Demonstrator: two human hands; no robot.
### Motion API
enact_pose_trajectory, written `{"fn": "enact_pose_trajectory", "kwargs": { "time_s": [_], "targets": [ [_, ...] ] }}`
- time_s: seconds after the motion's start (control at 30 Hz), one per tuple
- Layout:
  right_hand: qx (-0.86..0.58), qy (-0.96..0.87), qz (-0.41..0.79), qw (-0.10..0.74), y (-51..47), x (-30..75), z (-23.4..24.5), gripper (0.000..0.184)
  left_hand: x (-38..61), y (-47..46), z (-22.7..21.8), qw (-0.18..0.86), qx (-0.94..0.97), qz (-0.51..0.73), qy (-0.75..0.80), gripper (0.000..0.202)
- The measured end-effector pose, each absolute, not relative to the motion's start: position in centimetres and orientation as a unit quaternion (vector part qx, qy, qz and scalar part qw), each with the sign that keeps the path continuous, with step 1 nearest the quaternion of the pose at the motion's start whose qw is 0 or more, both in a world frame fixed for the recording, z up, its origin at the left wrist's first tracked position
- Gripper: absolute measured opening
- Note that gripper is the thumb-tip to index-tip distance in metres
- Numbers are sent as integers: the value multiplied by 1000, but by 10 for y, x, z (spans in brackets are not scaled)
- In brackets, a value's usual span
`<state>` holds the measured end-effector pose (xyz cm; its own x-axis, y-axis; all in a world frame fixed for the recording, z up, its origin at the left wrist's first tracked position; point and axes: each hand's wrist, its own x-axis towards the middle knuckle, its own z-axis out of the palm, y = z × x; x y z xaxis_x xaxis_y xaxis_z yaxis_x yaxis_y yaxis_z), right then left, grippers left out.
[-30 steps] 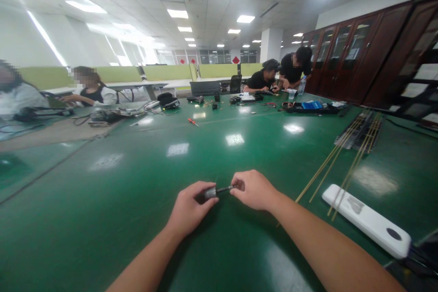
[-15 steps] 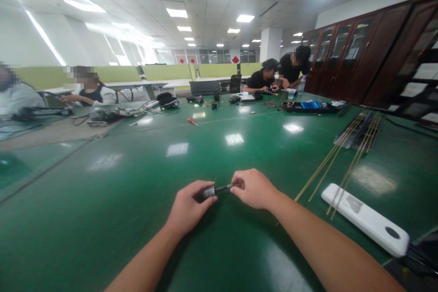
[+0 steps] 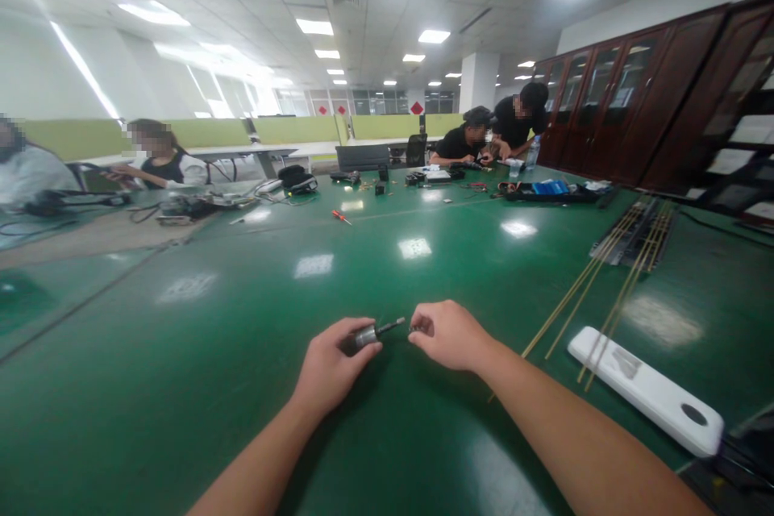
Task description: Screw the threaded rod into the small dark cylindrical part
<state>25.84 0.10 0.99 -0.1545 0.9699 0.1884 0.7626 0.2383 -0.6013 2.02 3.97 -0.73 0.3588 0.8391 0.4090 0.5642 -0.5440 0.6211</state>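
Our left hand (image 3: 332,367) is closed around a small metal cylinder (image 3: 365,335), held low over the green table (image 3: 242,322), its thin dark shaft (image 3: 390,327) pointing at our right hand (image 3: 451,334), whose fingertips are pinched together just short of the tip; whether they hold anything we cannot tell. We judge shaft and right hand not yet joined; brass rods (image 3: 580,290) and a white power strip (image 3: 647,391) lie apart, untouched.

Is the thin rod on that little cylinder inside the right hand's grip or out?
Out: the rod ends bare just short of the right hand; the left hand alone holds the cylinder.
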Motion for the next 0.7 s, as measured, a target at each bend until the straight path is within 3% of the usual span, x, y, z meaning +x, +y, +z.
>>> {"fn": "enact_pose_trajectory", "kwargs": {
  "time_s": [0.17, 0.47, 0.6, 0.7],
  "targets": [
    [-579, -749, 180, 266, 3, 258, 11, 17, 17, 44, -7, 205, 775, 356, 479, 36],
    [-566, -774, 140, 247, 2, 256, 17, 18, 13, 38, -1, 390, 643, 465, 467, 58],
    [-565, -772, 152, 247, 0, 256, 20, 19, -16, 20, 20, 350, 643, 454, 507, 60],
    [-565, -772, 159, 243, -2, 254, 20, 19, -60, -5, 32, 214, 692, 403, 559, 52]
  ]
}}
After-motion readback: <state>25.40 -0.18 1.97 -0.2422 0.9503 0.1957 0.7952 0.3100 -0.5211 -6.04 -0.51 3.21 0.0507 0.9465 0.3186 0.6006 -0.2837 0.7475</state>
